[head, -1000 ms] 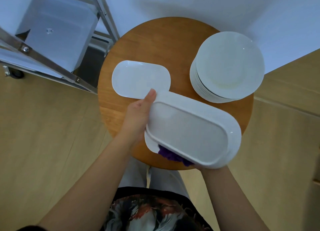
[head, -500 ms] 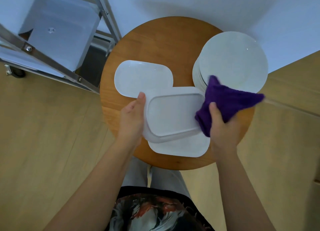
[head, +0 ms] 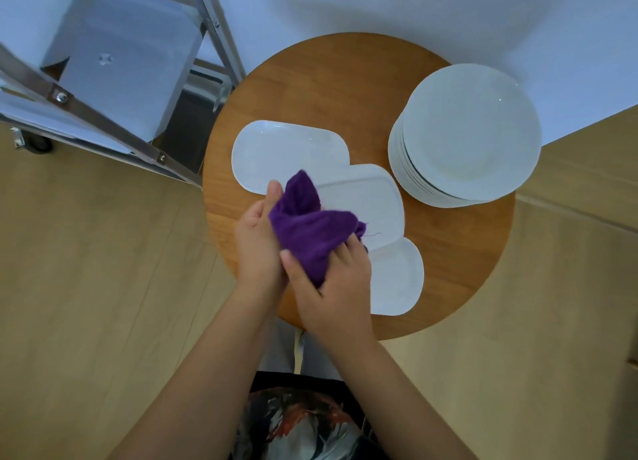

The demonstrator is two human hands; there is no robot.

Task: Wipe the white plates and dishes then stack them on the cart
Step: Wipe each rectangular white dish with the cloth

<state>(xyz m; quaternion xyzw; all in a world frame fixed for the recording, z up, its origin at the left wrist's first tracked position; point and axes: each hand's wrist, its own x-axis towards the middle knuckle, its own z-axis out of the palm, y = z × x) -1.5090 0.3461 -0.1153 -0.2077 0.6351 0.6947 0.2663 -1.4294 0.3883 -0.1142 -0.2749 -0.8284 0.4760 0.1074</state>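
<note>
Gripping the purple cloth (head: 312, 231), the right hand (head: 333, 287) presses it on the oblong dish (head: 366, 204), which the left hand (head: 257, 238) fingers clamp.

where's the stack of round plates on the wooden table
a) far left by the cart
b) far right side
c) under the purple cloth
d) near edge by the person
b: the stack of round plates sits at the far right of the wooden table, apart from the purple cloth.

A round wooden table (head: 345, 90) bears two oblong dishes (head: 276, 152), (head: 397, 280) and stacked round plates (head: 466, 131).
</note>
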